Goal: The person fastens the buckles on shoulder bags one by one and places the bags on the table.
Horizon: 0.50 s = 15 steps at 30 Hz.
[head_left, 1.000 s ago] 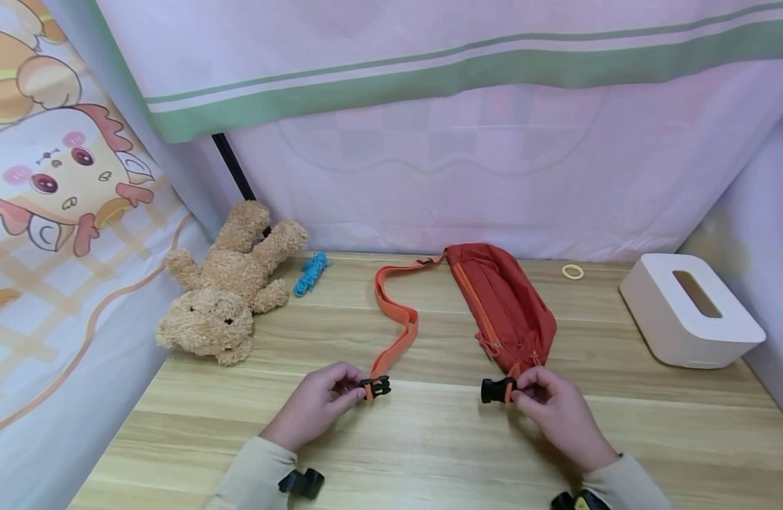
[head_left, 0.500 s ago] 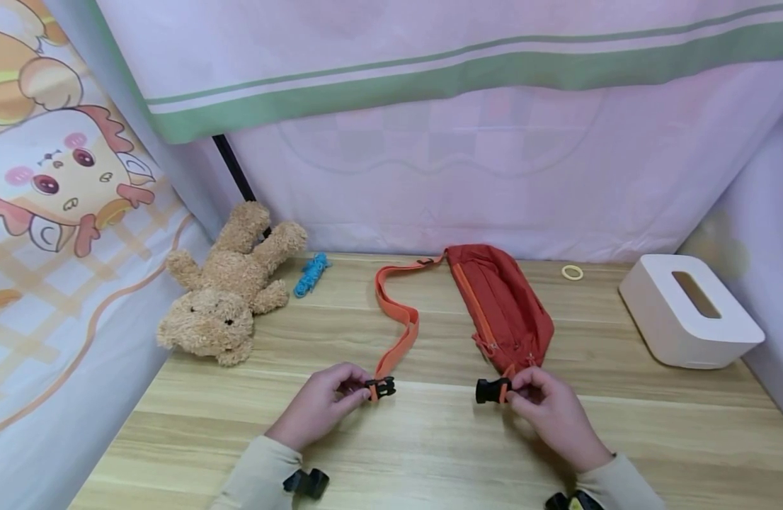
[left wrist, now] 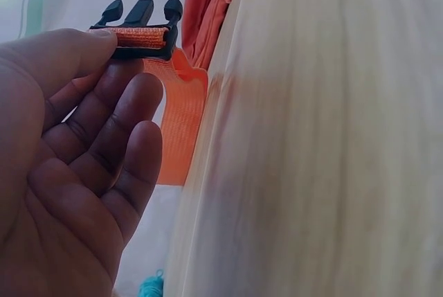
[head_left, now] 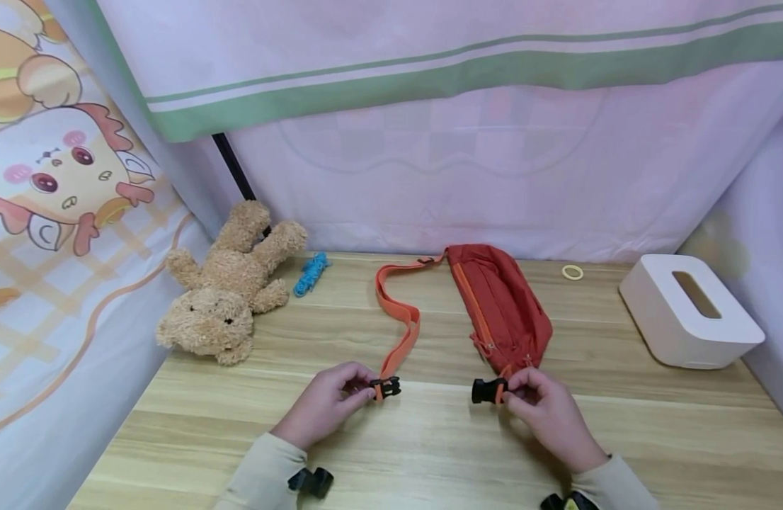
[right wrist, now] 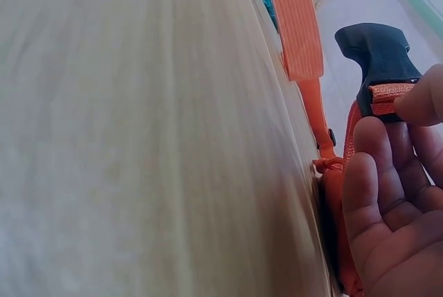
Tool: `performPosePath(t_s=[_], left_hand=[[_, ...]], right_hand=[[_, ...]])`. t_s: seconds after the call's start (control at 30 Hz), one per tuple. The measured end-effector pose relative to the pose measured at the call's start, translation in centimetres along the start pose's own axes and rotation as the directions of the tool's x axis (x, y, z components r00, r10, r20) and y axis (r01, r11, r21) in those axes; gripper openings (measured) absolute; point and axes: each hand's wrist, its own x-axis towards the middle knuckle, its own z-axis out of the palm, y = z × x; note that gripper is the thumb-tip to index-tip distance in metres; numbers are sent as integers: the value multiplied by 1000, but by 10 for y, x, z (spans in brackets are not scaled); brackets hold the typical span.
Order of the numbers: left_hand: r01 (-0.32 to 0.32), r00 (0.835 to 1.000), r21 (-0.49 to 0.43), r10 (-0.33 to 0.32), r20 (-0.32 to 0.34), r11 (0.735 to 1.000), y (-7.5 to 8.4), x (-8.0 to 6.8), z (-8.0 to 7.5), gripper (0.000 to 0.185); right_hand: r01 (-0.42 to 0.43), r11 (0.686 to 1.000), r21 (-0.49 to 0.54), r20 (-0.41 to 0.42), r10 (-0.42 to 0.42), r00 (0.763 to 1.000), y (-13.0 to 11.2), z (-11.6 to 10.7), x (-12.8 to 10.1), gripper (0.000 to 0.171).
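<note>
A red waist bag point(head_left: 503, 304) lies on the wooden table point(head_left: 430, 439) with its orange strap point(head_left: 398, 326) curving to the left. My left hand point(head_left: 330, 404) pinches the black pronged buckle end point(head_left: 386, 387) of the strap, and the prongs point(left wrist: 140, 13) show clearly in the left wrist view. My right hand point(head_left: 544, 411) pinches the black buckle socket point(head_left: 485, 391) at the bag's near end, also seen as the socket point(right wrist: 379, 51) in the right wrist view. The two buckle halves face each other with a gap of bare table between them.
A tan teddy bear point(head_left: 229, 290) lies at the left rear beside a blue cord bundle point(head_left: 311, 273). A white tissue box point(head_left: 687, 309) stands at the right, with a yellow ring point(head_left: 573, 271) behind the bag. Curtains close off the back and left.
Both hands have moved inward with their buckle halves, so the gap between prongs and socket has narrowed. The bag's near end has shifted slightly left.
</note>
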Motion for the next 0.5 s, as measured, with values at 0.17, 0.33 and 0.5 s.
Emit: performPosePath(t_s=[0.17, 0.33, 0.5], left_hand=[[1, 1000, 0, -1, -5, 1000, 1, 2, 1, 10], [-4, 1000, -3, 4, -6, 1000, 2, 2, 2, 10], [-11, 1000, -14, 11, -1, 1000, 4, 3, 3, 10]], right_hand=[[-8, 1000, 13, -6, 8, 1000, 0, 2, 1, 14], [-20, 999, 35, 1, 20, 1000, -2, 4, 0, 14], [-15, 998, 57, 7, 15, 1000, -3, 5, -1, 14]])
